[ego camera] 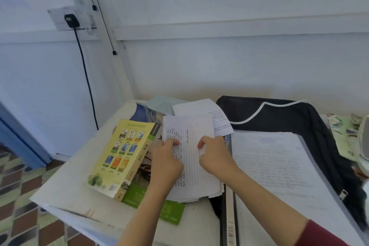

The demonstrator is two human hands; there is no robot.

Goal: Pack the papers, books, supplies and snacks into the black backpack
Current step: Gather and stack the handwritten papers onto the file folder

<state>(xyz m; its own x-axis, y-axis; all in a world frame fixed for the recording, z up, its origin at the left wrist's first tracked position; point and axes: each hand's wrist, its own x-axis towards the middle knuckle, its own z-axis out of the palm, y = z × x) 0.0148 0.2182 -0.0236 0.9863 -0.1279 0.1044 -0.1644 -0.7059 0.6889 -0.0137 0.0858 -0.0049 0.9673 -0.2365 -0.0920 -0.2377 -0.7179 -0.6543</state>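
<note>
The step in hand looked like gathering the papers (189,128) into one squared stack before they went into the backpack (279,114). The stack lay near the middle of the counter (79,175), lapping over the green book (171,212) and just beside the yellow book (121,156), which lay toward the left edge. The left hand (166,161) gripped the stack's left side with the thumb on top, and the right hand (216,158) pinched the right side with curled fingers. The two hands were near each other but apart, with a strip of lined paper between them. The backpack lay flat along the counter's right side, reaching the far edge, with a big sheet (279,166) spread over it; whether its mouth was open could not be told. To do this well, the sheets would probably need tapping on a bare part of the counter so the fanned lower corners lined up, then a firm grip along one long edge so none slid out. The big sheet would likely have to come off the backpack first, or it would block the opening.
</note>
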